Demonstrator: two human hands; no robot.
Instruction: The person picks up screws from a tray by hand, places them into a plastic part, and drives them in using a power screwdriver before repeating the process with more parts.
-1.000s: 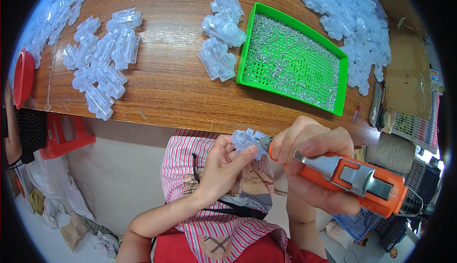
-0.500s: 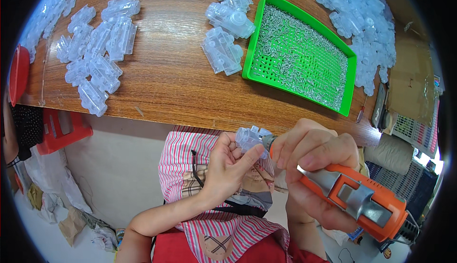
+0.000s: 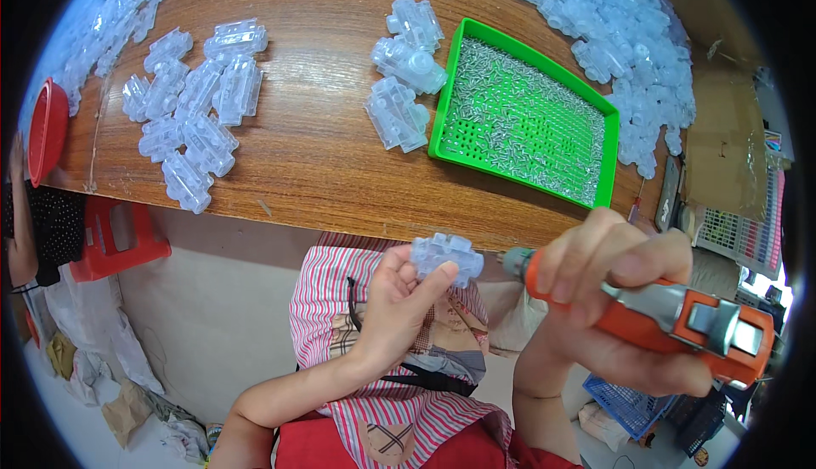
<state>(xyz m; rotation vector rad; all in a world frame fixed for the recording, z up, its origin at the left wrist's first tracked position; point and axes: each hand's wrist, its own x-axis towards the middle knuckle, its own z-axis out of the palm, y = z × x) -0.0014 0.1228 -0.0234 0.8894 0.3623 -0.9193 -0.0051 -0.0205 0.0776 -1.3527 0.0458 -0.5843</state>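
Observation:
Over my lap, just below the table's front edge, a clear plastic housing is pinched between the thumb and fingers of my left hand. My right hand wraps round an orange and silver power screwdriver. Its tip points left at the housing, with a small gap between them. A green perforated tray full of small silver screws sits on the table beyond my hands. Beside its left wall lie several more clear housings.
On the brown wooden table, a loose group of clear housings lies at the left. Large heaps of them fill the far left and far right. A red basin stands at the left edge. Another person's arm shows beside a red stool.
The screwdriver has drawn back to the right, away from the housing it was touching. My left hand still holds the housing, now turned slightly. The view has shifted a little.

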